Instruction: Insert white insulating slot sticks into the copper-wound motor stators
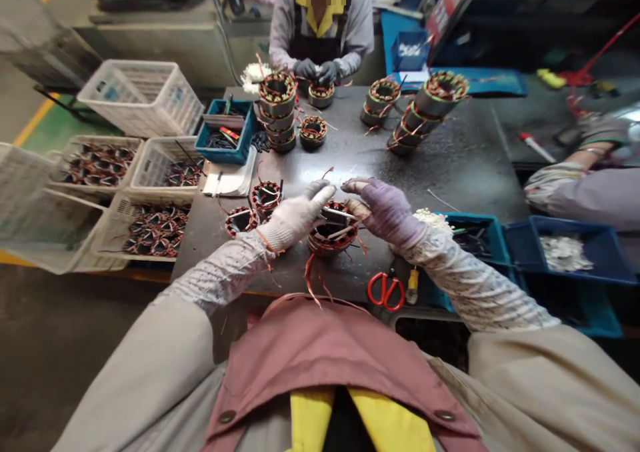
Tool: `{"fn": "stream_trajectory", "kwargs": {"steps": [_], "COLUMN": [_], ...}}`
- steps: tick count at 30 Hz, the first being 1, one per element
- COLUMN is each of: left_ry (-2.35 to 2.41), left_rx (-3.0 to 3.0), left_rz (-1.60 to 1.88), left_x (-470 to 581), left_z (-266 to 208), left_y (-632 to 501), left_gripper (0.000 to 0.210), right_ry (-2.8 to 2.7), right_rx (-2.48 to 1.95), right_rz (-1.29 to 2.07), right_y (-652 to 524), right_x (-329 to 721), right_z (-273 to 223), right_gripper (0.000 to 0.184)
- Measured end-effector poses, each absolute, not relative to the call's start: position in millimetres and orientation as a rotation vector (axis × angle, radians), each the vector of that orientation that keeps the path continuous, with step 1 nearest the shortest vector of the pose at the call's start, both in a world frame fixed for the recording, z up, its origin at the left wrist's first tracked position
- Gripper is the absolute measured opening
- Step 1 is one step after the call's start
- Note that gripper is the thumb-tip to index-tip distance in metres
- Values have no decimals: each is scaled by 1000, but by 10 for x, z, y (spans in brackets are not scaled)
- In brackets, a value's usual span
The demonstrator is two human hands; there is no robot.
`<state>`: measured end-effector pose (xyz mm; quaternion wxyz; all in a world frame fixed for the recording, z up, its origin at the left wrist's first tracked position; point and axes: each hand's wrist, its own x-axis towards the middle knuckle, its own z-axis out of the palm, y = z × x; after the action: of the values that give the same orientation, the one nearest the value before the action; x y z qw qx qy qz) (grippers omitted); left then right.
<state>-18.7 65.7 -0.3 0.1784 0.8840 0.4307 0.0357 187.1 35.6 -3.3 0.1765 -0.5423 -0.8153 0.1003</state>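
Orange wire (311,280) is trailing from our ring (330,245) toward the bottom of the frame. Ring is sitting just below centre frame on the table (460,165), opening facing up, axis near vertical. Our hands are flanking it: left hand (299,217) is overlapping its upper-left rim, right hand (384,211) is arching in at upper right; left is looking slightly nearer. Fingertips are almost meeting above, narrow gap. White strip (344,214) is crossing the opening, sloping down toward our right fingers. We can't tell whether either hand is gripping anything.
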Motion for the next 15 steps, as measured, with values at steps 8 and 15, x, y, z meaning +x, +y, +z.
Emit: {"fn": "stream_trajectory", "kwargs": {"steps": [8,15], "left_ry": [1076,667], "left_rx": [2557,2306], "left_rz": [-593,-176], "left_x": [257,-19], "left_z": [198,174], "left_y": [892,816], "left_gripper": [21,27], "right_ry": [-2629,-2497], "right_rx": [-1595,-1696], "right_rz": [288,406], "right_y": [-99,-84], "right_x": [1854,1718], "right_z": [-260,-322], "right_gripper": [70,65]}}
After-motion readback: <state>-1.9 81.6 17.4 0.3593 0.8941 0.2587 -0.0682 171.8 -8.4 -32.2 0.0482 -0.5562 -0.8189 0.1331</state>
